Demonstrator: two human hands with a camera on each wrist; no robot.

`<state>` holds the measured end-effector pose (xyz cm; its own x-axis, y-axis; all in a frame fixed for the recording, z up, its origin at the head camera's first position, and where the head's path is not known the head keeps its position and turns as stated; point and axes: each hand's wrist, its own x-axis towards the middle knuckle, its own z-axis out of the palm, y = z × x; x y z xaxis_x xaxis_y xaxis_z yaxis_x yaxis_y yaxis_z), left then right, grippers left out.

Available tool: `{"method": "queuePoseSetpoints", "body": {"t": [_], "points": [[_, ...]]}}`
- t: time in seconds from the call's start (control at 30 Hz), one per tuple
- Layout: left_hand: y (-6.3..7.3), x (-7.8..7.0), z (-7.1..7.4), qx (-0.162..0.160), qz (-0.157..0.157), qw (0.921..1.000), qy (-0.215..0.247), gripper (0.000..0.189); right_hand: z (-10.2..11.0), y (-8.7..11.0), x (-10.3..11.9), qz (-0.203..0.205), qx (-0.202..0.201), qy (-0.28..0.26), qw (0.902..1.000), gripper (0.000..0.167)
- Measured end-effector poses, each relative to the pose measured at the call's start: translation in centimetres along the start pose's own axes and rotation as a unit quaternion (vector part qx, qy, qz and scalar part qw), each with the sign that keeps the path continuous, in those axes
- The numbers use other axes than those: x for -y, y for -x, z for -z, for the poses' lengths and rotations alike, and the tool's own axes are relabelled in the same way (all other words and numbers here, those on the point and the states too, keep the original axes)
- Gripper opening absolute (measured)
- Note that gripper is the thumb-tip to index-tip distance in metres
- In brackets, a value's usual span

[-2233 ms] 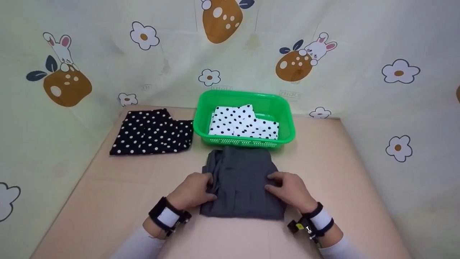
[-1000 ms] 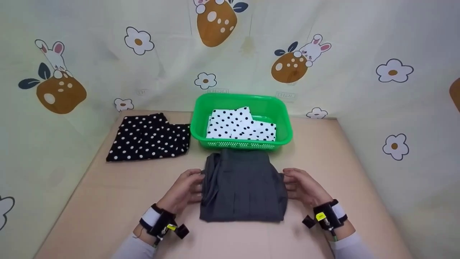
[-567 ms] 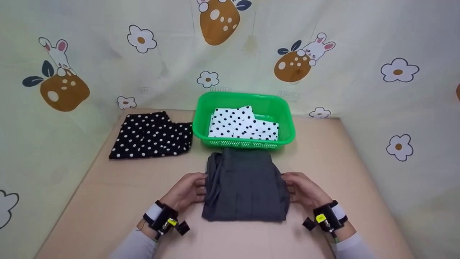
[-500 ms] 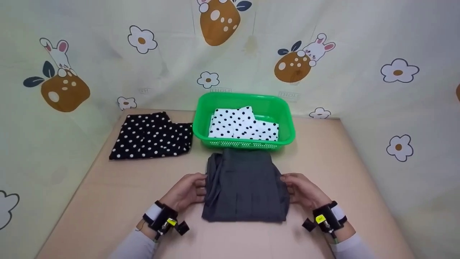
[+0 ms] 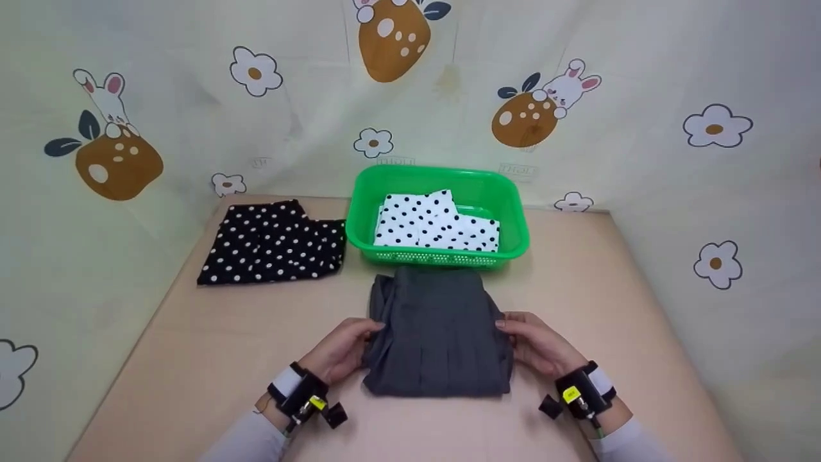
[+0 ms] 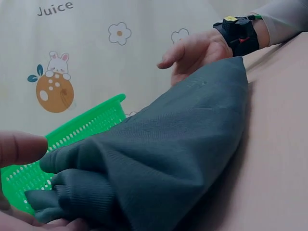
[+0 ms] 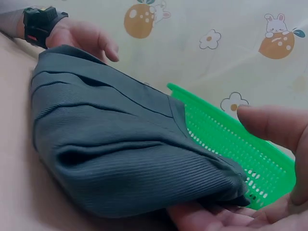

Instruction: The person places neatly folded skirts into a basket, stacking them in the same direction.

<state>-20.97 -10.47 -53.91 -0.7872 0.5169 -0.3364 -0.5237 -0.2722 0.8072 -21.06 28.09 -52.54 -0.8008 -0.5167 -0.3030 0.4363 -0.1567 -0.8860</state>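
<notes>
A folded dark grey pleated skirt [image 5: 442, 333] lies in front of the green basket [image 5: 438, 258]. At its left side my left hand [image 5: 340, 350] has the thumb over the edge and the other fingers tucked beneath. Opposite, my right hand [image 5: 542, 343] holds the right side likewise, thumb above and fingers under the cloth. In the left wrist view the layered folds of the skirt [image 6: 178, 134] bulge beside the thumb. The right wrist view shows pleats along the skirt [image 7: 115, 120], with fingertips [image 7: 192, 216] underneath it.
Inside the basket lies a folded white cloth with black dots [image 5: 417, 221]. Left of the basket, a folded black cloth with white dots [image 5: 272, 247] rests on the beige table [image 5: 211, 359]. A printed curtain [image 5: 308, 115] hangs behind and at both sides.
Both hands first touched the skirt's top near its sides, then drew outward to its edges with fingers going under. Now the thumbs have come over the edges, and the left hand has shifted slightly right.
</notes>
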Motion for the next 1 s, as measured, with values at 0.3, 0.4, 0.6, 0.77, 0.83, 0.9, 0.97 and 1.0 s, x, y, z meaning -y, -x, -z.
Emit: {"method": "queuePoseSetpoints", "body": {"t": [0.3, 0.4, 0.6, 0.77, 0.83, 0.9, 0.97, 1.0], "points": [[-0.7, 1.0, -1.1, -0.006, -0.018, 0.9998, -0.007, 0.067, -2.2, -0.6, -1.3, 0.030, 0.006, -0.023, 0.9993, 0.059], [-1.0, 1.4, -1.6, 0.011, -0.024, 0.9996, -0.003, 0.070, -3.0, -0.8, -1.7, 0.036, 0.010, -0.015, 0.9992, 0.065], [-1.2, 1.8, -2.0, 0.011, -0.034, 0.9993, -0.014, 0.074, -3.7, -0.9, -2.3, 0.047, 0.000, -0.002, 0.9989, 0.071], [-1.2, 1.8, -1.8, 0.014, -0.040, 0.9988, -0.022, 0.076, -3.5, -1.1, -2.6, 0.052, -0.014, 0.005, 0.9985, 0.071], [-1.2, 1.8, -1.8, 0.019, -0.041, 0.9988, -0.017, 0.075, -3.4, -1.2, -2.7, 0.053, -0.025, 0.007, 0.9983, 0.071], [-1.2, 1.8, -1.7, 0.025, -0.045, 0.9985, -0.017, 0.074, -3.3, -1.3, -3.0, 0.052, -0.034, 0.004, 0.9980, 0.070], [-1.2, 1.8, -1.7, 0.026, -0.047, 0.9984, -0.017, 0.073, -3.3, -1.3, -3.1, 0.053, -0.040, -0.005, 0.9978, 0.068], [-1.2, 1.8, -1.7, 0.027, -0.049, 0.9983, -0.016, 0.072, -3.3, -1.3, -3.2, 0.053, -0.041, -0.010, 0.9977, 0.066]]}}
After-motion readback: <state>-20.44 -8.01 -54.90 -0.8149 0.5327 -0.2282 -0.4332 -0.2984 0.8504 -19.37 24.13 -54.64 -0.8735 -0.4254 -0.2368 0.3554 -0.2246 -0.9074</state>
